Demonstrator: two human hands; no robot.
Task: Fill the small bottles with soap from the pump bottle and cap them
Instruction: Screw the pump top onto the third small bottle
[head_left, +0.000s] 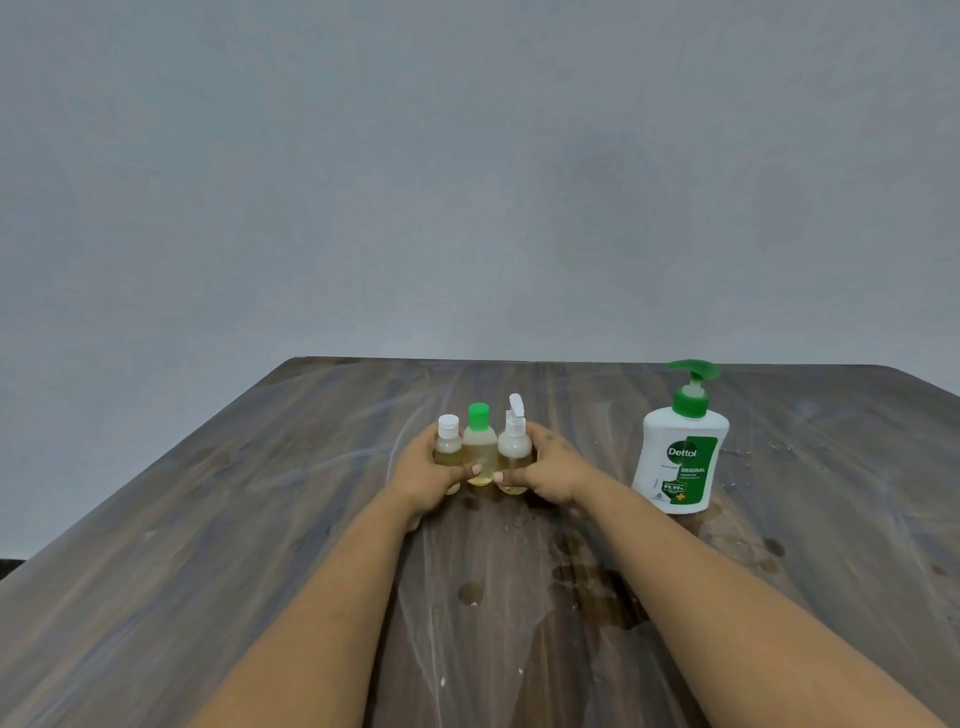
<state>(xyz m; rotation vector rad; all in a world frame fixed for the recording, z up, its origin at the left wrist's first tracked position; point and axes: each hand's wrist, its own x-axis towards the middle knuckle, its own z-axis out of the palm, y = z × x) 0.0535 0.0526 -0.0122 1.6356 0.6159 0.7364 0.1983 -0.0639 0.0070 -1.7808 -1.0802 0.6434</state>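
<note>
Grey wall across the whole upper frame; wooden worktop (208, 545) below, streaked and spotted with wet marks near lower centre

At centre, three small bottles standing upright in a tight row, touching one another, each holding yellowish soap and each already closed. Left hand (423, 475) curled round the white-capped bottle (448, 441) at the left end of the row, grip clamped on its side, thumb tip reaching toward the middle. Green-capped bottle (479, 447) in the centre, pressed between its neighbours. White spray-top bottle (514, 441) at the right end, right hand (553, 470) wrapped round it, grip clamped likewise. Pump bottle (680, 457), white with a green pump head, standing well apart at centre right, untouched

Judging by the caps and fill levels, filling looks done; step in hand seems to be gathering or lining up the set. To do it well: squeeze evenly from both ends so the middle bottle cannot pop out, keep bases flat on the slick worktop, slide rather than lift, and check each cap is seated, the tall spray top being likeliest to tip
</note>
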